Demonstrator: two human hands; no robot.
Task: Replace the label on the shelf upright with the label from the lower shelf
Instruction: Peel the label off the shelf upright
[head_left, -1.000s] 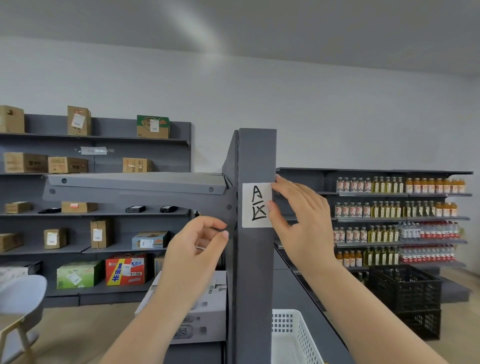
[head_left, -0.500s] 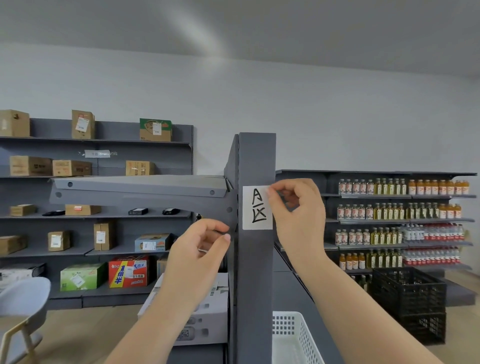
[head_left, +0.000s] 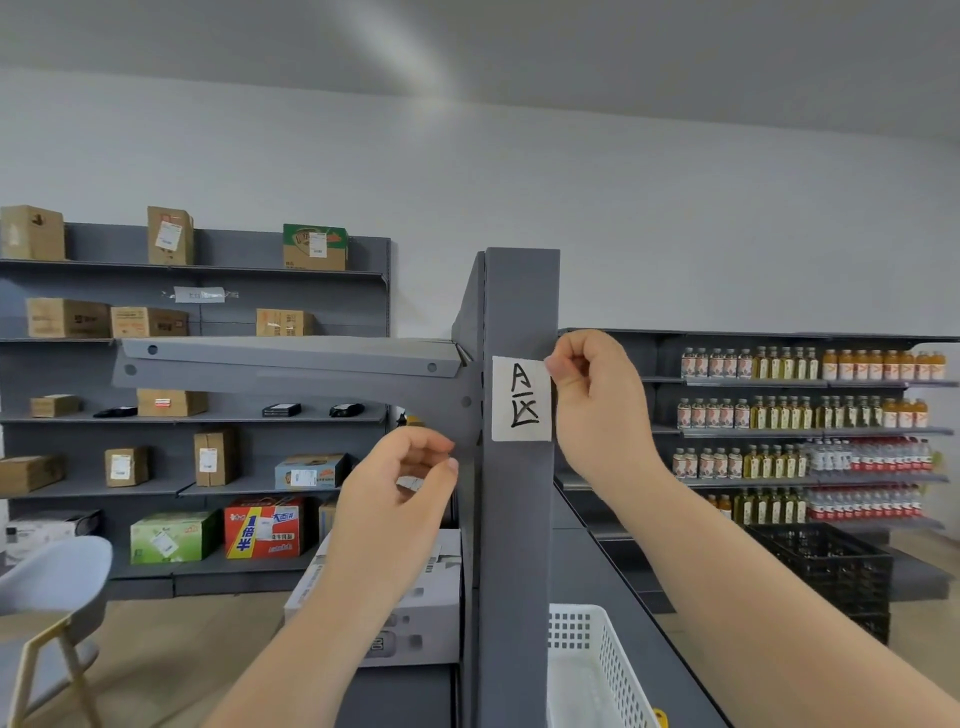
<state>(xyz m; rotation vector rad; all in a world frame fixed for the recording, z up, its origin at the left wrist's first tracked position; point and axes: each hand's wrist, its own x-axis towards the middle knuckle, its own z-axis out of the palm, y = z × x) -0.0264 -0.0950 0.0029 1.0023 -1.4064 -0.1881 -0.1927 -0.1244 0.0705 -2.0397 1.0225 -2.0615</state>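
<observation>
A white label (head_left: 521, 398) with a black handwritten "A" and a character below it is stuck on the front of the grey shelf upright (head_left: 519, 545). My right hand (head_left: 597, 400) pinches the label's top right corner between thumb and forefinger. My left hand (head_left: 400, 499) hovers left of the upright, below the label, with fingers curled around a small white slip of paper (head_left: 413, 484) that is mostly hidden.
A grey shelf bracket (head_left: 291, 364) juts left from the upright. A white perforated basket (head_left: 597, 665) sits at the lower right and a white carton (head_left: 415, 608) at the lower left. Box shelves line the left wall, bottle shelves the right. A grey chair (head_left: 52, 597) stands bottom left.
My right hand went from lying flat on the label's right edge to pinching its top right corner. The left hand has barely moved.
</observation>
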